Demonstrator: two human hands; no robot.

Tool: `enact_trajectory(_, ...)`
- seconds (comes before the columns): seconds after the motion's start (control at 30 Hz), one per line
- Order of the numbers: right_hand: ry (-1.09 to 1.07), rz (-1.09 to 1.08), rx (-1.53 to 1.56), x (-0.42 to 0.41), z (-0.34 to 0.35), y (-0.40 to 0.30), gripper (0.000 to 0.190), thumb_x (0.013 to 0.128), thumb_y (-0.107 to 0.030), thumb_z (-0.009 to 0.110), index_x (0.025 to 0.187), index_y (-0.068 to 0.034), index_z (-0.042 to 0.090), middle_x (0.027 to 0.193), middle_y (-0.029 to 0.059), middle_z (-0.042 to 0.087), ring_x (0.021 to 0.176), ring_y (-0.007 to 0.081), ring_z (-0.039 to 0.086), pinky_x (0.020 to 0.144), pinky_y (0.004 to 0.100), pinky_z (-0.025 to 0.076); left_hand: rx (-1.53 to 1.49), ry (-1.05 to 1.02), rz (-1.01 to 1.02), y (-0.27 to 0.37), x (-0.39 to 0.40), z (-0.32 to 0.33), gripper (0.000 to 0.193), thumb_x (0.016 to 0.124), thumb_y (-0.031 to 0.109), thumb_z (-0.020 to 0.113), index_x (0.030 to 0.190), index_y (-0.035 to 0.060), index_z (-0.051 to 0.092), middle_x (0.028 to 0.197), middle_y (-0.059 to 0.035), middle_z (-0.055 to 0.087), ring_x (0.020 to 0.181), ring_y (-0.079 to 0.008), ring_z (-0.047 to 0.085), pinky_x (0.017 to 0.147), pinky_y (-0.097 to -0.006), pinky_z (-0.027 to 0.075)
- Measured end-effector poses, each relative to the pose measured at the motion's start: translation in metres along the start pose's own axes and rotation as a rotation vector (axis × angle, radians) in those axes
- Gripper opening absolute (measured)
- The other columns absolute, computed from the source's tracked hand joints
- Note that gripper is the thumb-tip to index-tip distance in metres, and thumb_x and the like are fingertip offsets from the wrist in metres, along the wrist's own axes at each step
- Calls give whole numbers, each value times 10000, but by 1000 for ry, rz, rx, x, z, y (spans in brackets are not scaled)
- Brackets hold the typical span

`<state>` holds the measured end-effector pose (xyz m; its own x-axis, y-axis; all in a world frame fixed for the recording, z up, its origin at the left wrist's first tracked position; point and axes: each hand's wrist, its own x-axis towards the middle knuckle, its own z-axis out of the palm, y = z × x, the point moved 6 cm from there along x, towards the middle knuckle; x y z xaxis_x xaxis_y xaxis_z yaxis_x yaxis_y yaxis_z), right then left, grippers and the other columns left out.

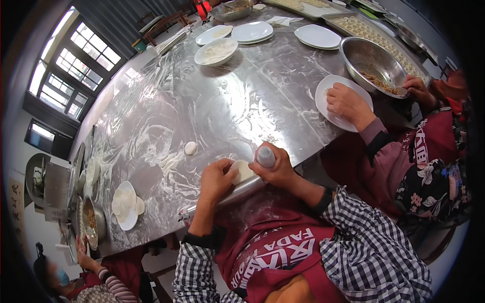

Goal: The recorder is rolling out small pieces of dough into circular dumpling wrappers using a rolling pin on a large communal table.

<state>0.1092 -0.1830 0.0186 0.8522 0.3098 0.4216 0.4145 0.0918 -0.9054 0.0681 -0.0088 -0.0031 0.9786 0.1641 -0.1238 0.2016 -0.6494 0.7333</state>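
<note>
Near the table's front edge, my left hand pinches the left side of a thin round dough wrapper. My right hand is wrapped around a small rolling pin, whose pale rounded end points up at me. The pin lies at the wrapper's right side; its far part is hidden by my fingers. Beyond my left hand, a small flattened dough piece rests on the floured steel table. Farther left, several rolled wrappers overlap on a white plate, one over its rim.
At right, a co-worker's hand is over a white plate, beside a steel bowl of filling. Another person's hand touches a filling bowl at left. A flour bowl and plates stand at the back.
</note>
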Motion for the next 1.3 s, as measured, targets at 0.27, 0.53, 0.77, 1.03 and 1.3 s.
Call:
enact_trajectory(0.27,103,-75,-84,16,3,9,193,684,-86,677,709,-40,491,560,35,497,498,107,467,486,281,393,-117,-98,-19,5,-3,0,223,739,191,574,861,13,630,729,-129,634,629,-203,613,611,-302,463)
enact_trajectory(0.53,79,-64,-94,30,9,4,212,678,-105,682,709,-42,482,555,44,482,491,111,442,472,293,378,17,64,-15,3,5,-1,226,729,200,579,860,23,629,715,-130,629,641,-220,611,624,-313,464)
enact_trajectory(0.77,-48,6,43,-4,2,2,232,685,-95,683,768,-13,482,583,121,520,499,196,530,497,315,423,-330,-59,-73,-6,-2,-5,208,742,144,568,880,-5,616,713,-111,623,646,-162,597,621,-284,455)
enact_trajectory(1.03,90,-80,-107,46,16,9,218,689,-117,672,722,-28,477,555,67,474,495,132,459,483,296,386,-90,14,-14,9,10,-4,197,757,128,546,863,-30,600,690,-95,617,637,-133,578,608,-274,445)
enact_trajectory(1.3,2,-24,11,-3,2,-2,221,685,-104,682,741,-24,484,558,114,498,479,216,505,484,318,404,-66,-75,-15,7,3,-2,161,745,88,557,842,-32,605,676,-47,602,607,-90,539,570,-245,425)
